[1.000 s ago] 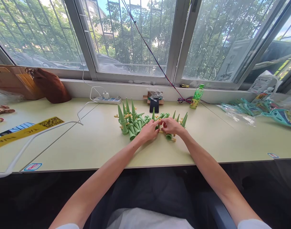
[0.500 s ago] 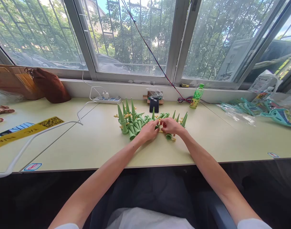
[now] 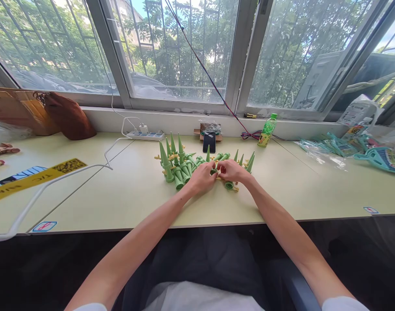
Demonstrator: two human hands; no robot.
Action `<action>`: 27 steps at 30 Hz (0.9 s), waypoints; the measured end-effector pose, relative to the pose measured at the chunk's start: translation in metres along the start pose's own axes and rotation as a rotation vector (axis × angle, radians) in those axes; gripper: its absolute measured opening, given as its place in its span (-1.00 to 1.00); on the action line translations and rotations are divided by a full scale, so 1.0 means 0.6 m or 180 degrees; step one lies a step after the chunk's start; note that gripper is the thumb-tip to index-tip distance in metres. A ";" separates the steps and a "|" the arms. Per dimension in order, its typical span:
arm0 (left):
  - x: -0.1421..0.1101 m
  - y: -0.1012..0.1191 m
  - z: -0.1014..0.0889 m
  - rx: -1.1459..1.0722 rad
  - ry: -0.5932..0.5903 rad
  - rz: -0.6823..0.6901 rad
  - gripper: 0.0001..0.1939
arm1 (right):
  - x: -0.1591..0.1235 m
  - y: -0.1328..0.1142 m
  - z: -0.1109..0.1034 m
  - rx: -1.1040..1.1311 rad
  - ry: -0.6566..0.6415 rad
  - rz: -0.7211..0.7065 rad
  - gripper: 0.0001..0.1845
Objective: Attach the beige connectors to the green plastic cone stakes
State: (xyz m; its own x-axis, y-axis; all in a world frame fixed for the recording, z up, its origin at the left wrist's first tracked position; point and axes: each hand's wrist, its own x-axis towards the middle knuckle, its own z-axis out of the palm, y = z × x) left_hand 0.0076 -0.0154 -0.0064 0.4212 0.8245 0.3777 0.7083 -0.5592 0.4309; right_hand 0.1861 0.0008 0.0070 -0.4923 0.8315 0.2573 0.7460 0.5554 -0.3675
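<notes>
On the table [image 3: 119, 203], a loose green cone [image 3: 229, 185] lies just under the right hand [image 3: 231, 170], whose curled fingers hide any hold. The left hand [image 3: 204, 178] grips a green spike [image 3: 213, 172] between them. More cones [image 3: 183, 172] crowd left. Farther stand a phone [image 3: 209, 142], power strip [image 3: 146, 137] left, bottle [image 3: 267, 131] right.

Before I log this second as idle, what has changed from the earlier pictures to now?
Nothing clearly moved: the left hand and right hand stay close together at the green spikes, with no visible pickup or release. Small finger motion is unclear. Bottle, phone and power strip stayed put.
</notes>
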 end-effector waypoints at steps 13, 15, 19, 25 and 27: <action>0.006 -0.003 0.005 -0.0192 0.0394 0.0183 -0.89 | 0.001 0.000 0.001 -0.0041 -0.0013 0.0016 -0.89; 0.006 -0.003 0.006 -0.0227 0.0454 0.0209 -0.87 | 0.002 0.001 0.001 -0.0056 -0.0006 0.0002 -0.90; 0.008 -0.004 0.007 -0.0291 0.0573 0.0218 -0.84 | 0.003 0.002 0.002 -0.0072 0.0011 -0.0044 -0.88; 0.010 -0.006 0.009 -0.0325 0.0642 0.0203 -0.85 | 0.001 0.001 0.001 -0.0034 -0.0014 -0.0053 -0.85; 0.009 -0.006 0.009 -0.0330 0.0629 0.0205 -0.85 | 0.001 0.001 0.001 -0.0029 -0.0014 -0.0048 -0.85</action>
State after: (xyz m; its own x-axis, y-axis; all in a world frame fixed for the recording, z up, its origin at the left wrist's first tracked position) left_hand 0.0105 -0.0084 -0.0102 0.3374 0.7597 0.5560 0.6173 -0.6244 0.4786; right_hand 0.1858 0.0018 0.0061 -0.5055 0.8231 0.2589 0.7425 0.5678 -0.3554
